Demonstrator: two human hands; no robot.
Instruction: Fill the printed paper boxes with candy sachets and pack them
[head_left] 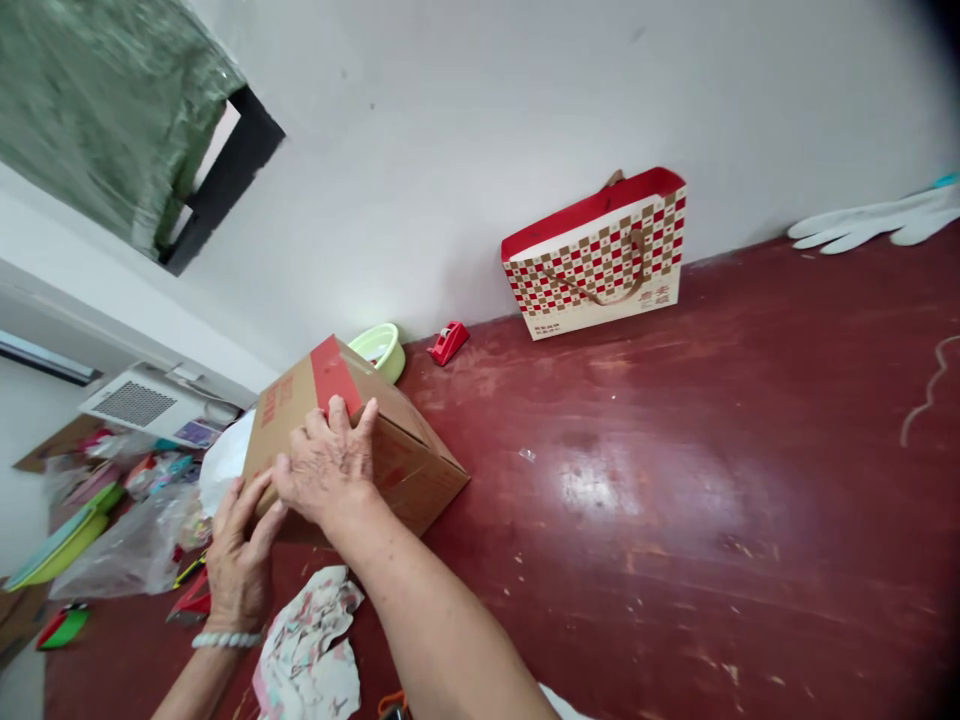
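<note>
A brown cardboard box [420, 480] with red print and a red band stands tilted in view on the dark red surface. My right hand [330, 460] presses on its upper face near the edge, fingers bent and a little apart. At the box's near left corner, my left hand [244, 555] grips the edge; a pale bead bracelet [227, 639] circles that wrist. Behind the box sits a light green basin [391, 358], partly hidden. Below the hands lies a crumpled patterned cloth [315, 650].
A red tape dispenser [449, 343] and a checked paper gift bag [600, 265] stand along the wall. A white glove [874, 222] lies at far right. Clear plastic bags [127, 550], a green-yellow basin [64, 545] and other clutter fill the left side.
</note>
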